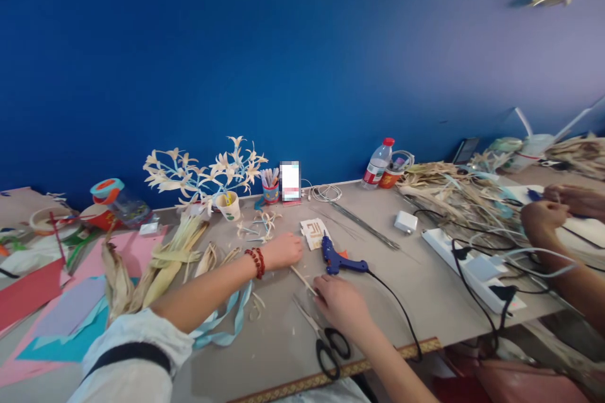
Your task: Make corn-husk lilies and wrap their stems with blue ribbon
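Observation:
My right hand is low over the table, its fingers closed on one end of a thin pale strip, perhaps corn husk. The strip's other end points toward my left hand, which wears red beads and has its fingers curled in; anything inside them is hidden. Behind my right hand lies a blue glue gun, its nozzle end by a patterned white scrap. Black-handled scissors lie partly open beside my right wrist. Small husk flowers rest beyond my left hand.
Husk-flower stems stand in a paper cup. At left are dried husks, blue ribbon and coloured paper. Thin wires, a charger and a corded power strip lie right. A co-worker's hands work far right.

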### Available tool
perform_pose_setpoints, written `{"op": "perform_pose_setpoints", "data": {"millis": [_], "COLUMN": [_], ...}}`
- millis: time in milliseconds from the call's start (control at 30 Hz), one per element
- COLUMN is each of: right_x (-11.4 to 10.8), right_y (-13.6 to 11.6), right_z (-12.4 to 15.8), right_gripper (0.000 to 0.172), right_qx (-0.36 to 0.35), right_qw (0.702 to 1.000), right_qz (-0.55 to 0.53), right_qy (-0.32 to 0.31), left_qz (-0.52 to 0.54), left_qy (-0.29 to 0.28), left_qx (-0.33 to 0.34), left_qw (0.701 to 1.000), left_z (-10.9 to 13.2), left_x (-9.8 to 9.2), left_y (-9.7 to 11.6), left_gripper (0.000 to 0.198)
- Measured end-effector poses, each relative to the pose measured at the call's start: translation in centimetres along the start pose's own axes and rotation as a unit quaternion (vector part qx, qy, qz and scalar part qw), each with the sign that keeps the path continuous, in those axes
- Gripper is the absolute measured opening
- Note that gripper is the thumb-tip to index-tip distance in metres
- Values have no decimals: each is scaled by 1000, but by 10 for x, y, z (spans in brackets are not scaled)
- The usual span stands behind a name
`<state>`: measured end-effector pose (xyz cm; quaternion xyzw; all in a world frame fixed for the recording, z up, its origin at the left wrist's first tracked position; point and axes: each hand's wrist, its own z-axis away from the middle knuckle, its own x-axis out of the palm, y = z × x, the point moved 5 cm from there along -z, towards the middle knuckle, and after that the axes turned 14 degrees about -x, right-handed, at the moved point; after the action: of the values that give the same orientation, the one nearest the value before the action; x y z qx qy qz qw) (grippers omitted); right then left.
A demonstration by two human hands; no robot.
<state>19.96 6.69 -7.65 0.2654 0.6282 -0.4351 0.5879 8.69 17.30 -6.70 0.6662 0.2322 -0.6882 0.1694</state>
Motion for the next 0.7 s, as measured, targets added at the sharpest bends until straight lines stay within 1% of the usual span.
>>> {"op": "perform_pose_setpoints", "data": {"millis": [67,133,200,233,300,367,433,500,600,700], "right_x": [1,3,3,3,-2,-11,-21,-26,-21,-13], "right_y": [0,-1,-3,-3,-1,7,21,40,67,82], "right_z": [1,1,1,1,2,7,14,21,28,28], "right_gripper": [9,10,9,8,10,13,13,16,25,32], "right_qx": [-2,0,2,1,-2,-3,4,20,36,22], "right_qw": [1000,1000,1000,1000,1000,997,990,983,980,981], "right_qz": [-3,-6,-9,-11,-16,-9,13,40,58,48], "right_qy": [0,4,8,9,26,74,137,176,186,188], "left_qz": [2,4,11,18,35,58,85,115,169,234], "left_qy": [7,15,16,11,2,-3,0,12,42,85], "left_qx": [-44,-109,-175,-201,-245,-279,-302,-315,-323,-328], "left_qw": [999,994,984,979,969,958,949,942,930,911], "left_z": [-6,-17,-30,-37,-49,-57,-61,-60,-51,-37], "left_x": [-7,-13,-13,-11,-5,1,6,8,8,3], "left_y": [-22,-45,-63,-68,-73,-74,-72,-71,-70,-72], "left_gripper": [11,14,19,24,33,35,34,34,33,26]}}
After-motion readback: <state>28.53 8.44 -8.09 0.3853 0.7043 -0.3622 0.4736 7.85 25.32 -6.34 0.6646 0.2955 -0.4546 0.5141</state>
